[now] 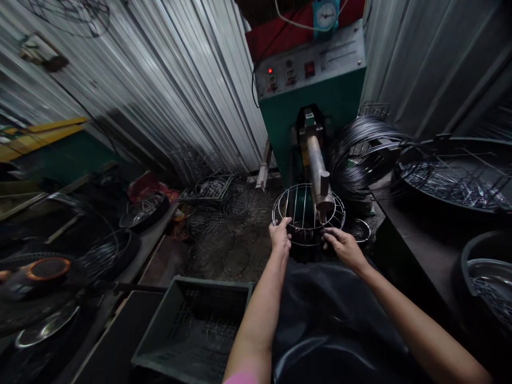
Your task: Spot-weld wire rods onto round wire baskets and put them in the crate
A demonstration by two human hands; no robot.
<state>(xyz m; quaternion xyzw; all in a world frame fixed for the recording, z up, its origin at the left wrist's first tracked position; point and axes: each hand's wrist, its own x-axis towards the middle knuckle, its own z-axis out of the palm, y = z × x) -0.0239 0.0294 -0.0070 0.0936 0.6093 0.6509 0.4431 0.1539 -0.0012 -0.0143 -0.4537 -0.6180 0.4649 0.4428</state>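
A round wire rack (304, 213) with parallel bars and a double rim sits below the arm of a spot welder (318, 168). My left hand (281, 233) is closed on the rack's near left rim, with the thumb on top. At the near right rim, beside the welder's electrode tip (322, 216), my right hand (339, 242) has its fingers pinched together. Whatever lies between those fingertips is too small and dark to make out. The tip comes down close to the rim; I cannot tell whether they touch.
A green machine cabinet (276, 125) with a lit red lamp stands ahead. Coiled wire (360, 154) hangs at its right, near a wide pan (452, 200) of wire pieces. A green plastic crate (154, 330) is at lower left. Loose wire rings (236, 261) lie on the floor.
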